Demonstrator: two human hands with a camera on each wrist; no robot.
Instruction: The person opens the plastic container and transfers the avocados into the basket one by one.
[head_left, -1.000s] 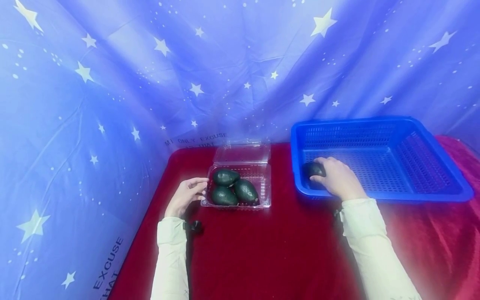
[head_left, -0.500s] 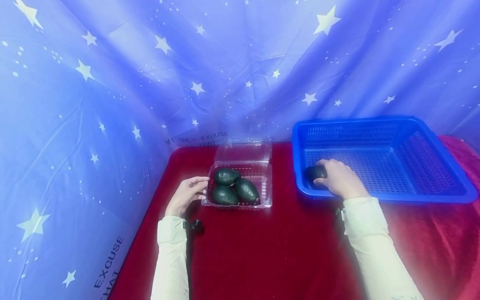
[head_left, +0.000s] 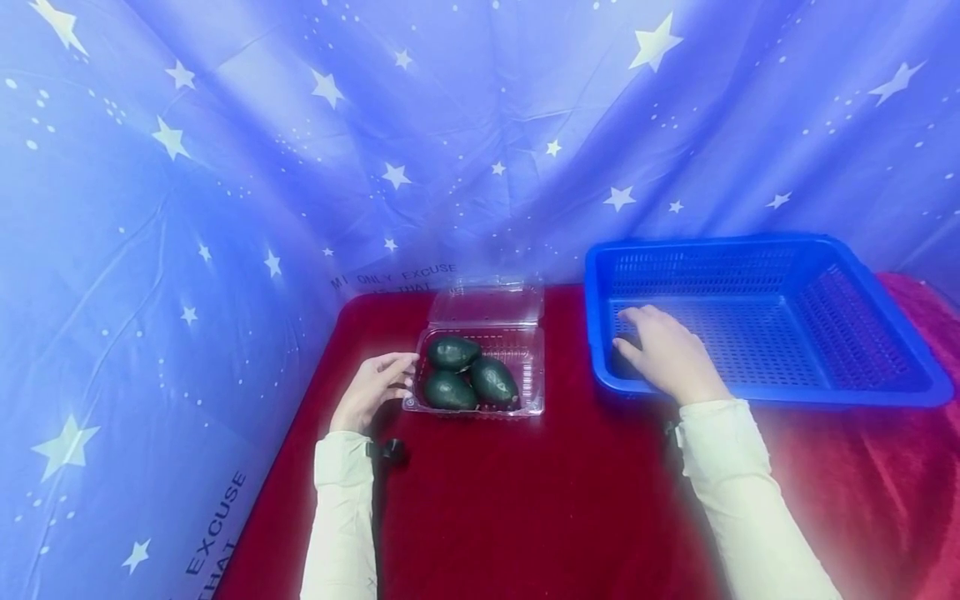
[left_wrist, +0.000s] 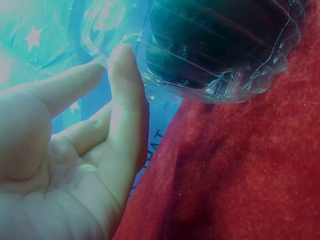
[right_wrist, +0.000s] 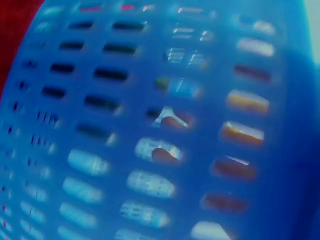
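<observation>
Three dark green avocados (head_left: pixel 492 382) lie in a clear plastic clamshell container (head_left: pixel 529 367), its lid (head_left: pixel 486 304) tipped back. At the container's left rim, my left hand (head_left: pixel 367 392) pinches the edge between thumb and fingertips. The left wrist view shows those fingers (left_wrist: pixel 125 75) at the clear rim, beside a dark avocado (left_wrist: pixel 210 40). My right hand (head_left: pixel 667 354) reaches into the left end of a blue plastic basket (head_left: pixel 832 392). Its thumb stands apart from the fingers, over another dark avocado (head_left: pixel 626 358) that is mostly hidden. The slotted basket wall blocks most of the right wrist view.
A red cloth (head_left: pixel 525 500) covers the table under the container and basket. Blue star-printed fabric (head_left: pixel 465 125) hangs behind and along the left side. A strip of red cloth lies between container and basket.
My right thumb has spread away from the avocado in the basket, and the hand has shifted slightly left. That avocado now shows less, under the hand. The left hand has stayed at the container.
</observation>
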